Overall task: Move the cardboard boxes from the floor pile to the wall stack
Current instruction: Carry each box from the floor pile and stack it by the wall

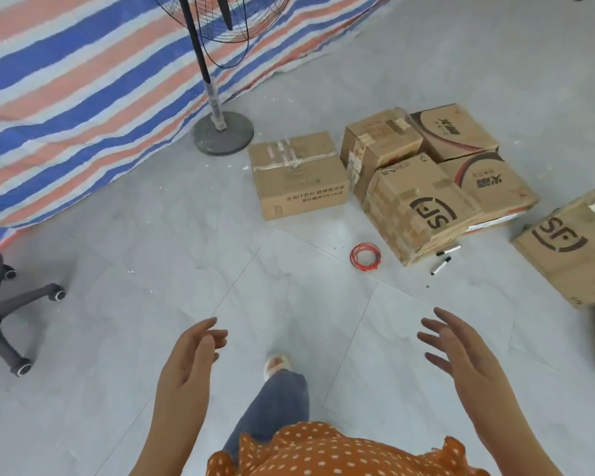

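Left hand [194, 352] and right hand [457, 348] out in front, fingers loose, holding nothing. Boxes [416, 187] piled on the floor [172, 235] ahead (red wire [365, 256] beside them).

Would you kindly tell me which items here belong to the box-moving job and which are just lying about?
Job: brown cardboard boxes, lone taped cardboard box, open left hand, open right hand.
Lying about: red wire coil, black-and-white markers, grey fan stand, black office chair base.
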`<state>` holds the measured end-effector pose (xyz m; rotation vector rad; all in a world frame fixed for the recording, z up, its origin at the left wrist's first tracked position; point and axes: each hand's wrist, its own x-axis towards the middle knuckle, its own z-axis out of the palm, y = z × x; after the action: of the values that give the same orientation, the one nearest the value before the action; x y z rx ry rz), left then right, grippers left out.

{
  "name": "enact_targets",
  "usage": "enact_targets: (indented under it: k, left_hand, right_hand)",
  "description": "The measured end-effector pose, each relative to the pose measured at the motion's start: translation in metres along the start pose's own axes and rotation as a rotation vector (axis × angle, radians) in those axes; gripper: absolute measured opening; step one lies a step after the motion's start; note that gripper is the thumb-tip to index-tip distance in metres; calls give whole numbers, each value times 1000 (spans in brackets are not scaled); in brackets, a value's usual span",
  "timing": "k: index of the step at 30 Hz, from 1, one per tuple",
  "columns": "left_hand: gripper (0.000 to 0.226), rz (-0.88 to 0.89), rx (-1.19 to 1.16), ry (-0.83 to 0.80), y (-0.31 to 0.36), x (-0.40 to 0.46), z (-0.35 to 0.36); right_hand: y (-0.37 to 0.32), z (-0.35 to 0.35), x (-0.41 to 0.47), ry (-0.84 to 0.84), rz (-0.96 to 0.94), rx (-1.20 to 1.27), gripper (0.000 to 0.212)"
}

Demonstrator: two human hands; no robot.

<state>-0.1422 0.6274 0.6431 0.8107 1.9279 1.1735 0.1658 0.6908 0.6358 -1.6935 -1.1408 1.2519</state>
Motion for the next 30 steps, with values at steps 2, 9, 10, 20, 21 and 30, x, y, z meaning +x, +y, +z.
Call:
enact_targets:
  k: [2,9,10,20,21,30]
  left_hand:
    - [23,-7,6,27,8,38,14]
    - [22,43,8,9,70,201,58]
    - [23,55,4,14,86,225,63]
    - [23,13,15,23,149,397,120]
    - [23,-2,26,32,152,414,128]
    - [24,-124,29,186,200,571,221]
  right_hand:
    - [-11,12,44,-20,2,-20,22]
    - [-75,55,191,59,-9,21,22]
    - [-90,61,211,70,-18,21,22]
    - [-154,96,407,51,1,-15,22]
    - [-157,98,431,44,12,-18,23]
    - [-226,121,679,-137,53,-117,27]
